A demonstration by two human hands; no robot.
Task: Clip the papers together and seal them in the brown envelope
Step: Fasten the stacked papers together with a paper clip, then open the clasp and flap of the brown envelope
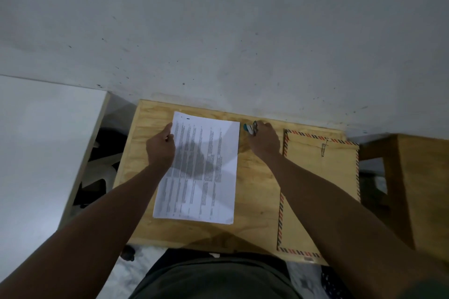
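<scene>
While our left hand [160, 150] rests flat, fingers spread, on the left edge of the white printed sheets of paper [199, 170] lying on the pale plywood surface [257, 192], our right hand [263, 139] is closed around a small clip with a teal body and metal handles [251, 128], just beside the stack's top right corner. We judge that the task is at its beginning: the papers look squared up but carry no clip yet, so the fastening is the step in hand. The brown paper envelope with a red-and-blue striped border [315, 192] lies to the right of the papers, apart from them, partly under our right forearm, with what seems to be a small metal clasp near its top. We cannot tell whether its flap is open. Still to do, as far as we can see: clip the corner, slide the bundle into the envelope, and seal it.
</scene>
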